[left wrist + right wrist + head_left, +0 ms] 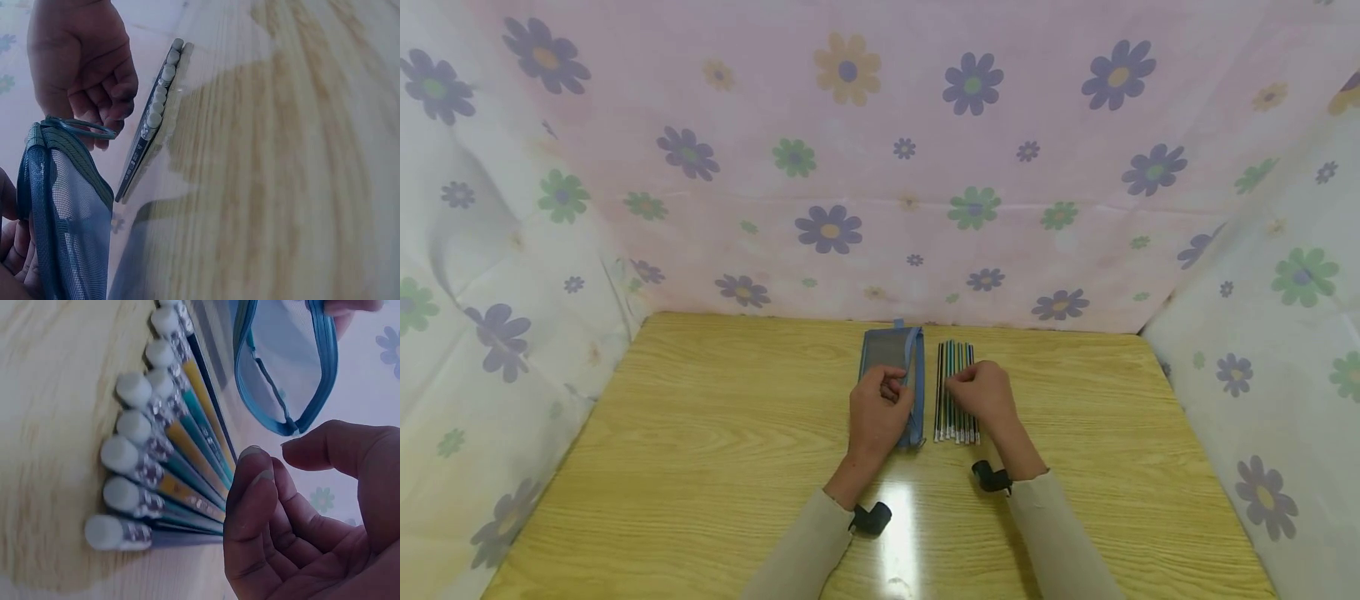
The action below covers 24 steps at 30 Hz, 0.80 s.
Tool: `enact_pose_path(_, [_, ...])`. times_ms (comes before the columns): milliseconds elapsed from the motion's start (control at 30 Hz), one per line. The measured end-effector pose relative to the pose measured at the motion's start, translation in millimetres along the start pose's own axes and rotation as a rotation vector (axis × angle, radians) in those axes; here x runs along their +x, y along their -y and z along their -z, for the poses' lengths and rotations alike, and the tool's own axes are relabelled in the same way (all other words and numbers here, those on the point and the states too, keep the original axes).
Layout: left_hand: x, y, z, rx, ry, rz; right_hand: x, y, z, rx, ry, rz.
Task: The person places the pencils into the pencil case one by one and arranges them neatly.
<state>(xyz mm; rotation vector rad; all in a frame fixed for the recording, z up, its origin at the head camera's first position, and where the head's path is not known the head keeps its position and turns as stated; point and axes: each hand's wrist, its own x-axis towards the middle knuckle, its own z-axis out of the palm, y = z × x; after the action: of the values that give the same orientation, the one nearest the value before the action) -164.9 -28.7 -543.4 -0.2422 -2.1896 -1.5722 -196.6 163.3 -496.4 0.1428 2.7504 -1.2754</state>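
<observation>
Pouch (887,346) agape beside a row of pencils (957,421)
Left hand (878,412) pinches the blue mesh pouch, its zipped mouth spread, at the bench (715,433) just left of the white-tipped pencils, which lie outside it side by side; right hand (988,393) hangs over them, a narrow gap between thumb and fingertips; the pouch's depths I cannot tell

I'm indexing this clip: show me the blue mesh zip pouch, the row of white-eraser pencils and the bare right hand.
Blue mesh zip pouch (886,348), head view, upper mesh panel.
Row of white-eraser pencils (187,442), right wrist view, a yellow barrel.
Bare right hand (988,394), head view, its back.
</observation>
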Motion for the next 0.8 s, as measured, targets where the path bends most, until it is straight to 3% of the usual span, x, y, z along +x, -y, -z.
enact_pose_path(500, [0.7,0.8,-0.2,0.003,-0.002,0.012,9.0,-11,17,-0.056,-0.029,-0.003])
enact_pose_path(800, [1.2,2.0,-0.6,0.029,-0.019,-0.037,11.7,-18,24,-0.071,-0.036,0.005])
